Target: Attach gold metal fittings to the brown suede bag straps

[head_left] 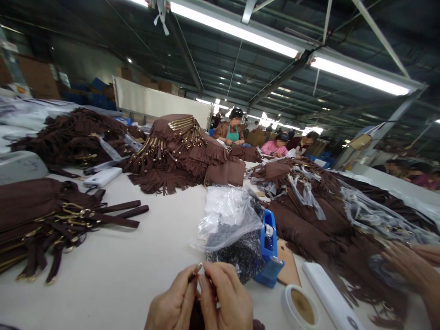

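Grip: both hands meet at the bottom edge of the view, the left hand point(173, 302) and right hand point(225, 300) pinched together on a small gold-tipped piece point(196, 269) held between their fingertips; both are closed on it.
Held piece: only its metal tip and a short dark stem show above the fingers, so I cannot tell what hangs below; something dark brown sits under the palms.
Just beyond the grip: a clear plastic bag point(228, 215) over a dark patterned bundle, with a blue tape dispenser point(270, 250) touching its right side.
Right of the grip: a small round tin point(301, 306) and a flat white bar point(328, 295) on the bench point(113, 275).
Far right of the grip: another person's hand point(410, 268) on brown fringed material.
Left of the grip: brown straps with gold buckles point(65, 220), lying flat and fanned.
Beyond, left and centre: stacked brown fringed pieces point(182, 151), some with gold fittings.
Progress, as I judge it: large piles already carry hardware and some on the right are wrapped in plastic, so much looks done; the piece in hand is mid-work, and the strap pile suggests more waits.
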Action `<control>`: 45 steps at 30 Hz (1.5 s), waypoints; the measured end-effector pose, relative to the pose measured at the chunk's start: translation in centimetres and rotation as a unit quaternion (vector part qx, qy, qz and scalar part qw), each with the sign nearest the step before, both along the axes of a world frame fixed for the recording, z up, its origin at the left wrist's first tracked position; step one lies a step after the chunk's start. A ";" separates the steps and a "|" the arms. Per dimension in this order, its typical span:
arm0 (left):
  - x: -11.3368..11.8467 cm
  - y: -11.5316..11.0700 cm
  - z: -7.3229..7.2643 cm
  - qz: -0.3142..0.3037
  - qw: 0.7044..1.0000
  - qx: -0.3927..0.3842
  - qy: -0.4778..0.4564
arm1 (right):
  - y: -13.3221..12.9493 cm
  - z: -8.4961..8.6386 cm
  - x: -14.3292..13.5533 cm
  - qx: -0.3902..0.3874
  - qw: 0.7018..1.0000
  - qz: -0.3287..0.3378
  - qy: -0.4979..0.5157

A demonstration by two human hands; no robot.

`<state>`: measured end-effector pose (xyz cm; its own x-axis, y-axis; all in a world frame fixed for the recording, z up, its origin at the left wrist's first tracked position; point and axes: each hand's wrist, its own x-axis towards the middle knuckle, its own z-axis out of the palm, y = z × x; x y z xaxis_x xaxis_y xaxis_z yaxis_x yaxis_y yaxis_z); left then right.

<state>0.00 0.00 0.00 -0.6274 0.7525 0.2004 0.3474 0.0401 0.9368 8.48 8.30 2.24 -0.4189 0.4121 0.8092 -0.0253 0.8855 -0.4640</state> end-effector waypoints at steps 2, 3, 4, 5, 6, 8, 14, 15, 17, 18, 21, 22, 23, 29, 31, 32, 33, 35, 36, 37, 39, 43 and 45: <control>-0.2 -0.2 -0.4 -0.005 0.999 -0.002 0.034 | 0.1 0.1 0.1 0.018 1.000 -0.002 -0.016; -0.3 -0.3 -0.6 -0.007 0.999 -0.006 0.052 | 0.2 0.1 0.1 0.025 0.999 0.001 -0.024; -0.3 -0.4 -0.8 -0.004 0.998 -0.010 0.069 | 0.3 0.1 0.2 0.033 0.999 0.008 -0.032; -0.3 -0.5 -0.9 -0.004 0.996 -0.017 0.086 | 0.4 0.2 0.2 0.040 0.998 0.015 -0.038; -0.2 -0.5 -1.1 -0.005 0.995 -0.022 0.100 | 0.5 0.4 0.3 0.045 0.998 0.020 -0.042; 0.1 -0.7 -1.1 -0.010 0.993 -0.027 0.115 | 0.6 0.7 0.3 0.050 0.997 0.025 -0.050; 0.9 -0.8 -0.5 -0.030 0.997 -0.049 0.041 | 0.8 1.5 0.5 -0.028 0.995 0.035 -0.090; 1.0 -0.8 -0.4 -0.040 0.997 -0.059 0.018 | 0.9 1.6 0.7 -0.050 0.993 0.043 -0.095; 1.1 -0.8 -0.1 -0.050 0.996 -0.076 -0.020 | 1.1 1.7 1.1 -0.061 0.990 0.072 -0.105; 1.2 -0.8 0.0 -0.048 0.995 -0.084 -0.030 | 1.2 1.7 1.3 -0.054 0.988 0.090 -0.111; 1.2 -0.7 0.1 -0.055 0.992 -0.106 -0.029 | 1.7 2.1 1.9 -0.005 0.981 0.135 -0.139; 1.2 -0.7 0.1 -0.056 0.992 -0.114 -0.019 | 1.8 2.2 2.0 0.013 0.978 0.142 -0.152; 1.2 -0.6 0.0 -0.056 0.991 -0.121 -0.009 | 2.0 2.3 2.1 0.033 0.976 0.143 -0.164; 1.3 -0.6 0.3 -0.053 0.983 -0.169 0.046 | 2.4 2.8 2.2 0.149 0.954 0.103 -0.238; 1.4 -0.7 0.3 -0.052 0.976 -0.191 0.089 | 2.5 2.8 2.4 0.153 0.942 0.114 -0.276; 1.4 -0.8 0.2 -0.053 0.971 -0.201 0.114 | 2.5 2.8 2.4 0.143 0.938 0.123 -0.292; 1.4 -0.9 0.1 -0.052 0.966 -0.211 0.140 | 2.5 2.9 2.5 0.124 0.935 0.134 -0.305; 1.3 -1.0 -0.2 -0.052 0.954 -0.226 0.189 | 2.6 3.0 2.7 0.066 0.932 0.157 -0.319; 1.3 -1.1 -0.4 -0.053 0.948 -0.232 0.210 | 2.6 3.0 2.7 0.036 0.932 0.165 -0.320; 1.3 -1.1 -0.5 -0.056 0.942 -0.238 0.228 | 2.7 2.9 2.8 0.008 0.932 0.171 -0.320; 1.2 -1.1 -0.6 -0.059 0.932 -0.252 0.254 | 2.7 2.7 2.8 -0.030 0.934 0.170 -0.312; 1.3 -1.2 -0.3 -0.062 0.922 -0.280 0.260 | 2.5 1.4 2.5 -0.023 0.952 0.124 -0.278; 1.3 -1.2 -0.2 -0.063 0.921 -0.291 0.250 | 2.3 0.7 2.3 -0.005 0.963 0.093 -0.252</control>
<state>1.30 -1.18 -0.18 -0.4668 0.8841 -0.0200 0.7655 0.4152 0.4915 10.78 10.62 2.89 -0.8252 0.2978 0.4799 0.0468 0.8829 -0.4672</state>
